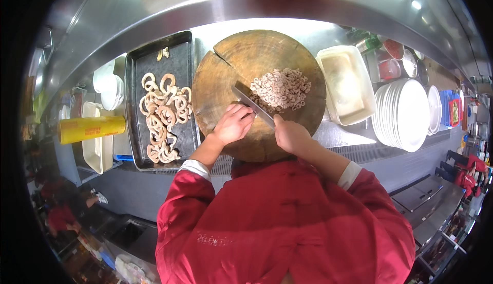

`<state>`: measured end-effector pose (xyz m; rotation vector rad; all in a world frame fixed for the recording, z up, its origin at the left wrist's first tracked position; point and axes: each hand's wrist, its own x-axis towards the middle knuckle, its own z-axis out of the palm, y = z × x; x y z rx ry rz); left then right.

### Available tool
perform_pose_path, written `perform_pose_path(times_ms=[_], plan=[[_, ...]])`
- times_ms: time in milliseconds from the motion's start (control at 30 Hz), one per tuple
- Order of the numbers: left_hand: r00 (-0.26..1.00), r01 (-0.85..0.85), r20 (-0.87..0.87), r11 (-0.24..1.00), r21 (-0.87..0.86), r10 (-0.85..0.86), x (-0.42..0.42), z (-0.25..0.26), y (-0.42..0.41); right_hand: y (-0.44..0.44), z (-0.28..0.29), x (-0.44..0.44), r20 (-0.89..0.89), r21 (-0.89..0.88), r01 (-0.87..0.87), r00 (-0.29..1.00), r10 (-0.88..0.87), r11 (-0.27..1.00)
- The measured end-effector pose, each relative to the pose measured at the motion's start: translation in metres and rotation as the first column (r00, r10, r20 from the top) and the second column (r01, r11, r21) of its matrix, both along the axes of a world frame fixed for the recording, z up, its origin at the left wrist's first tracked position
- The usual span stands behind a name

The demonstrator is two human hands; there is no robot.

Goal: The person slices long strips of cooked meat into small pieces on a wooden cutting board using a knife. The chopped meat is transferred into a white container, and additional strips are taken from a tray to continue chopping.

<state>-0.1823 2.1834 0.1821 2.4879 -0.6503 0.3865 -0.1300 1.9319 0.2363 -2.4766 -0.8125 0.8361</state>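
My right hand [290, 135] grips a cleaver [250, 102], its blade slanting up and left across the round wooden chopping block [265, 47]. My left hand [235, 124] rests on the block with bent fingers close against the blade's left side; whatever lies under the fingertips is hidden. Right of the blade is a heap of small cut rings [283, 89], which look like sliced intestine. To the left, a dark metal tray [161, 64] holds uncut, curled lengths of what looks like cooked intestine [165, 114], plus a few bits near its far end.
A pale rectangular plastic tub [346, 85] stands right of the block, beside a stack of white plates [404, 114]. Beyond the tray at left are a yellow roll [92, 129], another pale tub [98, 153] and white bowls [111, 91]. People in red [468, 174] are at far right.
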Motion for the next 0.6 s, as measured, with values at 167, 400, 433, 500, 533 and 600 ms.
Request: perform_pose_path(times_ms=[167,400,433,500,533,600], plan=[[0.996,-0.088,-0.023,0.994,0.067,0.09,-0.005,-0.014,0.0,-0.014,0.009,0.012,-0.034,0.002,0.018,0.999,-0.018,1.0],[0.958,-0.286,-0.065,0.938,-0.198,0.278,0.01,-0.021,-0.042,-0.057,0.0,0.037,0.101,0.081,0.053,0.993,-0.061,0.995],[0.961,-0.277,-0.038,0.946,-0.165,0.275,0.009,-0.024,-0.043,-0.055,0.004,0.035,0.092,0.068,0.048,0.994,-0.054,0.997],[0.966,-0.257,0.016,0.961,-0.1,0.259,0.007,-0.027,-0.044,-0.052,0.012,0.029,0.076,0.04,0.041,0.996,-0.044,0.998],[0.976,-0.217,0.005,0.971,-0.099,0.219,0.006,-0.026,-0.041,-0.05,0.017,0.028,0.074,0.037,0.028,0.997,-0.031,0.999],[0.985,-0.175,-0.005,0.981,-0.089,0.175,0.006,-0.022,-0.035,-0.049,0.025,0.027,0.071,0.028,0.005,0.997,-0.007,1.0]])
